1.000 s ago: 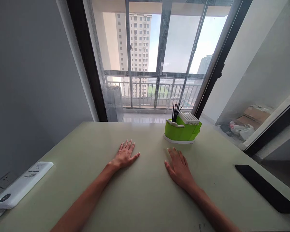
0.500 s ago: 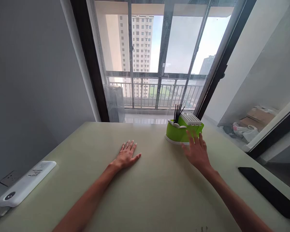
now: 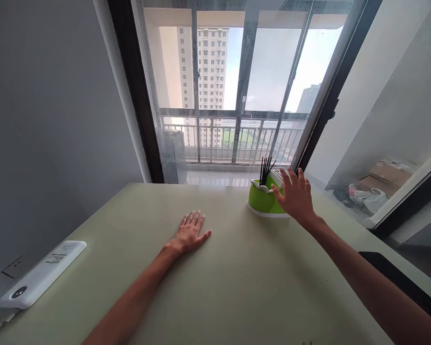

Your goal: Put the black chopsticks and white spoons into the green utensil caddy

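My left hand (image 3: pixel 189 235) lies flat on the pale table (image 3: pixel 215 292), fingers spread, holding nothing. At the far right of the tabletop stands a green and white desk organizer (image 3: pixel 264 202). Several thin black sticks (image 3: pixel 266 171) poke up from its left part. My right hand (image 3: pixel 296 196) is raised in front of the organizer's right side and covers much of it. Its fingers are apart with nothing in them; whether a fingertip touches the organizer I cannot tell.
A white power strip (image 3: pixel 43 278) with a cable lies along the left edge. On the right, a flat black object (image 3: pixel 398 273) is partly behind my right forearm. Beyond the table's far edge is a glass sliding door (image 3: pixel 215 110); cardboard and bags (image 3: pixel 380 184) sit beyond the right side.
My right hand has risen and shifted slightly right, now covering the organizer's upper right part. The right forearm now overlaps the flat black object. My left hand stays in place on the table.
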Available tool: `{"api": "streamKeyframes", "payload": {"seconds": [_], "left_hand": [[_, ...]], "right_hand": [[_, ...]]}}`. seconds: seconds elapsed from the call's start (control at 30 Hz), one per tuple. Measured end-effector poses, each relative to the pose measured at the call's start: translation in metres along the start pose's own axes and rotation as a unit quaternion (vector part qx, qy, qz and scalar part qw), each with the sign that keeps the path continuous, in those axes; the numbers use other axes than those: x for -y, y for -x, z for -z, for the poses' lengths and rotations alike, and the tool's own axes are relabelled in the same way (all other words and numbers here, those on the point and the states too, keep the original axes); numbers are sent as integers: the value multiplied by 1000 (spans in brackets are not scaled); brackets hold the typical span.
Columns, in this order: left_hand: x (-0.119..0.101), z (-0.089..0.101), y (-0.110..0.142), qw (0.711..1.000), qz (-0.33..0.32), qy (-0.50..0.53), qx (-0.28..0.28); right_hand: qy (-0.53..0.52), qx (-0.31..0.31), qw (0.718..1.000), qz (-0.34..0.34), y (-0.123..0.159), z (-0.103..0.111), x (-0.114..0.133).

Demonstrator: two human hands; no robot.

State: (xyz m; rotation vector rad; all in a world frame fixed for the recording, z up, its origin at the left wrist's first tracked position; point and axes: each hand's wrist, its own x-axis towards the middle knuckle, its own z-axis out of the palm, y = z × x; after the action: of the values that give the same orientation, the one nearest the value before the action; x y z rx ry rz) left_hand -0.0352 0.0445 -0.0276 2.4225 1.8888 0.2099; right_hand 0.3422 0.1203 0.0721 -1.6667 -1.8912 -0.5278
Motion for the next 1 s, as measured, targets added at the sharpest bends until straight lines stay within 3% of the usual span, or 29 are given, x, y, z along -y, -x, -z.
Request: {"api": "streamKeyframes", "payload": {"seconds": [0.13, 0.3, 0.47, 0.7, 1.0], "left_hand": [[-1, 0, 1, 1000, -3, 2, 0], [-2, 2, 3, 1000, 3, 2, 12], [0, -1, 2, 1000, 0, 9, 6], [0, -2, 2, 1000, -4, 14, 7], [-6, 3, 3, 1000, 3, 4, 13]], "right_hand": [[-9, 21, 999, -30, -33, -10, -6], [-22, 127, 988, -87, -65, -26, -14], [-17, 197, 974, -114, -77, -39, -18], [-15, 218, 968, -121, -77, -42, -19], [-7, 202, 971, -129, -74, -40, -12]]}}
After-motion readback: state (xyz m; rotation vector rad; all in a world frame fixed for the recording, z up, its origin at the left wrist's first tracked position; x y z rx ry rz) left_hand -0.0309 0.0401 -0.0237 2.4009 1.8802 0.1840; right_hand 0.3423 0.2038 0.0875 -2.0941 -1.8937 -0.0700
